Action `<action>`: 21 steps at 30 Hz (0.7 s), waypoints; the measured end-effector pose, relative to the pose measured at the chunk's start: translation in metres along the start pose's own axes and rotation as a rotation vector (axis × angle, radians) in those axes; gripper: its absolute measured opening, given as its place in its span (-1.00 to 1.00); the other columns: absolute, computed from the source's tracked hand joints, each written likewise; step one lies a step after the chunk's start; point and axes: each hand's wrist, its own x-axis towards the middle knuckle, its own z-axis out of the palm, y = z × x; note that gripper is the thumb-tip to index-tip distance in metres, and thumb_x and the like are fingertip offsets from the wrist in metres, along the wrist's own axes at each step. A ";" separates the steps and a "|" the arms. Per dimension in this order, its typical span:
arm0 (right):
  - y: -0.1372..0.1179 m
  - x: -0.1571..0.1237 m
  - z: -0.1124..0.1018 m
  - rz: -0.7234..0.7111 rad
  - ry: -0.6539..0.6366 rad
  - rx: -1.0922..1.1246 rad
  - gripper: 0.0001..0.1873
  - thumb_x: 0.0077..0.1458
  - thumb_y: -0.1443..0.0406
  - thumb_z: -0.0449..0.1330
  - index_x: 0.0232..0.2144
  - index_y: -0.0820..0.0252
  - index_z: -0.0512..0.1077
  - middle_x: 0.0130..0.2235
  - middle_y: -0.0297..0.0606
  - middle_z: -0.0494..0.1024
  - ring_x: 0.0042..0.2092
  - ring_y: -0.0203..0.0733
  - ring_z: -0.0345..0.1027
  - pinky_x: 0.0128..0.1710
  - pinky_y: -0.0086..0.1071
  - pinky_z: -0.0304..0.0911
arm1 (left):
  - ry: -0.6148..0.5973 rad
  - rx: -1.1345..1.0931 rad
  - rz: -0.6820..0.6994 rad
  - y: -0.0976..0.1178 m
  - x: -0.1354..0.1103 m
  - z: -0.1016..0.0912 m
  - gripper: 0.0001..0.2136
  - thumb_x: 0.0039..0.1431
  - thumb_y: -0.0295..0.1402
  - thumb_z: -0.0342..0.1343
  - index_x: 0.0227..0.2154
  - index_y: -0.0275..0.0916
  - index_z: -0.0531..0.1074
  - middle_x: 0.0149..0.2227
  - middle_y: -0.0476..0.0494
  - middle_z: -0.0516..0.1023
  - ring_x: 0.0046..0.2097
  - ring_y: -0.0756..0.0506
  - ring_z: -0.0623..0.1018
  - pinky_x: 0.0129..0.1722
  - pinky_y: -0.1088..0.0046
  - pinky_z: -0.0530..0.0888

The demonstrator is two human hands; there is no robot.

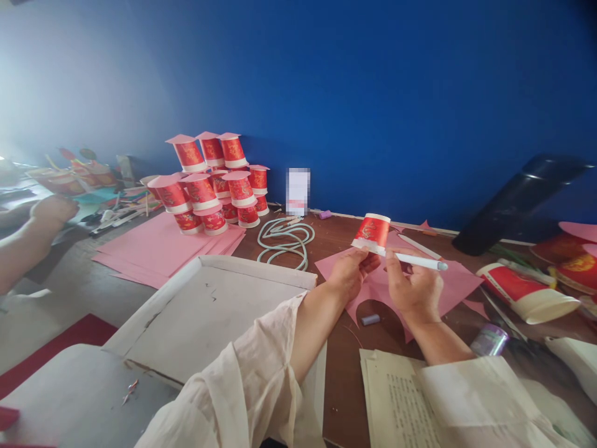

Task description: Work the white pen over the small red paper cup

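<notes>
A red paper cup (373,231) with a gold print is upside down, its white rim held in the fingers of my left hand (349,274). In my right hand (415,287) lies a white pen (417,260), its left end close to the cup's rim; whether the two touch I cannot tell. Beneath both hands spreads a pink paper sheet (450,283) with a curved cut-out at its near edge. Another pen (420,245) rests on the sheet behind my right hand. A small grey-purple cylinder (370,320) sits near the cut-out.
Left of centre, red cups (200,191) are stacked with pink paper pieces, beside pink sheets (153,246). A coiled cable (285,239), white box lid (237,298), black bottle (513,202), tipped cup (522,292) and printed pages (396,398) surround my hands. Another person's hand (53,211) is far left.
</notes>
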 end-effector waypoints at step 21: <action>0.000 0.003 -0.002 -0.027 0.022 -0.031 -0.63 0.10 0.06 0.07 -0.25 0.16 0.52 -0.38 -0.20 0.60 -0.31 -0.09 0.48 -0.30 -0.29 0.27 | -0.003 0.035 -0.033 0.000 0.000 0.000 -0.88 0.10 -0.54 0.05 -0.50 -0.37 0.44 -0.52 -0.13 0.48 -0.42 0.01 0.51 -0.09 0.35 0.46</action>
